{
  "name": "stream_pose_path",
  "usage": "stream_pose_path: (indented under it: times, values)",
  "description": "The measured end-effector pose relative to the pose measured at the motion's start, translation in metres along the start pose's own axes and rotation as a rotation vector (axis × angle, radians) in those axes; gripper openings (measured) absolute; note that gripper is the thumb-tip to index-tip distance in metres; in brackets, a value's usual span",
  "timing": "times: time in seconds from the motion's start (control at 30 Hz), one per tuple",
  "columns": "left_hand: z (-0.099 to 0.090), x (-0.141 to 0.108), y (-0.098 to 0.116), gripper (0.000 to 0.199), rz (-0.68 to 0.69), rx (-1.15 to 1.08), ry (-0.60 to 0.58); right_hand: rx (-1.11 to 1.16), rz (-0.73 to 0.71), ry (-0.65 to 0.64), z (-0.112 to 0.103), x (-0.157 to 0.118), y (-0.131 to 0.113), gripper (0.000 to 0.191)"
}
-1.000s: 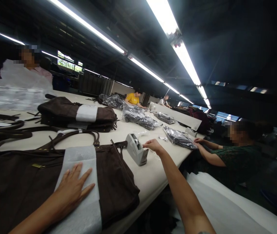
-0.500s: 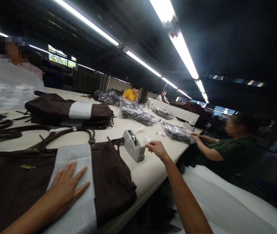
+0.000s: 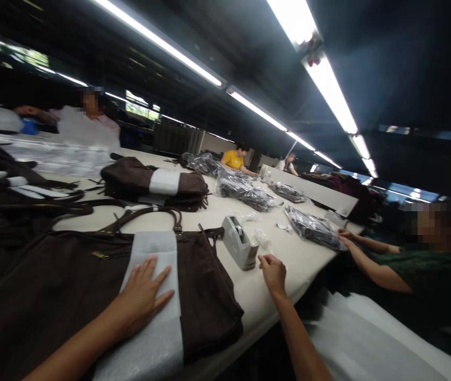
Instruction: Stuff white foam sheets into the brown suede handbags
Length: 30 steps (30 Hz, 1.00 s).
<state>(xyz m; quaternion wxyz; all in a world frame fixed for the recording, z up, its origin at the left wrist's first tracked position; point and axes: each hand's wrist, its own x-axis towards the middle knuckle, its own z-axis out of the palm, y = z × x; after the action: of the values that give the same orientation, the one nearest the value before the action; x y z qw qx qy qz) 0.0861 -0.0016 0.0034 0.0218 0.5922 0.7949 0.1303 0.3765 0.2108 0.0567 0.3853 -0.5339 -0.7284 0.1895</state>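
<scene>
The brown bag fills the lower left, under a white strip where your left hand lies, fingers spread. Your right hand, fingertips pinched on something too small to tell, is near the tape dispenser, centre.

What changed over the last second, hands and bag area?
Right hand drew back from the front end of the tape dispenser, slightly down towards the wearer, fingertips pinched; can't tell whether they hold tape. Camera view swung left. Unchanged: left hand spread flat on the white wrap across the brown bag; dispenser beside the bag.
</scene>
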Motion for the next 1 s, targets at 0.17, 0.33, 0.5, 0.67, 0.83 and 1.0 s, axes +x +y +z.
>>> stream_pose_path:
  times: [0.17,0.33,0.5,0.67,0.83,1.0]
  values:
    - [-0.032,-0.010,0.020,0.065,-0.038,-0.065,-0.106,0.556,-0.094,-0.354,0.035,-0.020,-0.110,0.036]
    - [-0.031,-0.014,0.017,0.065,-0.032,-0.117,-0.073,0.665,0.091,-0.671,0.117,-0.044,-0.188,0.021]
    - [-0.030,-0.015,0.014,0.066,-0.002,-0.185,-0.044,0.594,0.192,-0.635,0.165,-0.044,-0.188,0.010]
    - [-0.036,-0.015,0.016,0.066,-0.023,-0.214,-0.071,0.543,0.237,-0.631,0.176,-0.044,-0.184,0.007]
    - [-0.037,-0.016,0.015,0.069,-0.011,-0.242,-0.068,0.498,0.249,-0.617,0.188,-0.047,-0.182,0.004]
    - [-0.035,-0.016,0.015,0.070,-0.014,-0.261,-0.066,0.451,0.231,-0.615,0.197,-0.048,-0.175,0.007]
